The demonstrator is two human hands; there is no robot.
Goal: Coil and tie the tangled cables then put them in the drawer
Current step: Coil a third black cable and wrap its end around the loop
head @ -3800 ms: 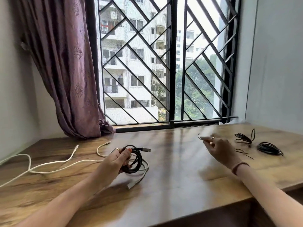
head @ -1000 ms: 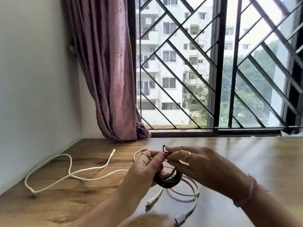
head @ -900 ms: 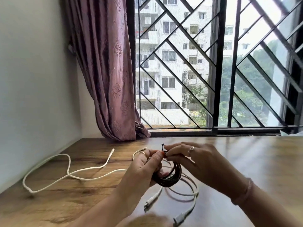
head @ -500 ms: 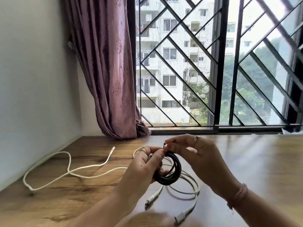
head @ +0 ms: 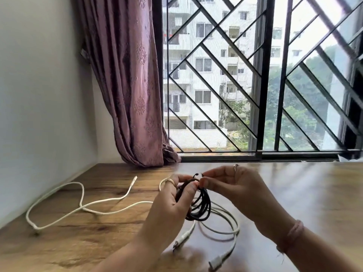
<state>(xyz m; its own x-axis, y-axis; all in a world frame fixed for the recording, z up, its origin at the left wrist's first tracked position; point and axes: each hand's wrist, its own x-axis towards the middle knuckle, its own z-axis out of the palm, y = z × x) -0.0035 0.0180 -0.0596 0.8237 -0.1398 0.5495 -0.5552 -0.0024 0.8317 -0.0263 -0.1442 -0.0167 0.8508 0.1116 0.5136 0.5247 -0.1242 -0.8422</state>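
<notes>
Black cable point(head: 202, 207): coiled, held above the wooden table point(head: 304, 193), gripped at its top by the left hand point(head: 172, 201). Right hand point(head: 233, 185): fingertips pinching a thin twist tie point(head: 197, 174) at the coil's top. White cables point(head: 82, 209): loose on the table, left of and beneath the hands.

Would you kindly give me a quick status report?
Left hand grips black cable coil. Right hand pinches twist tie atop it. White cables loose on table.
</notes>
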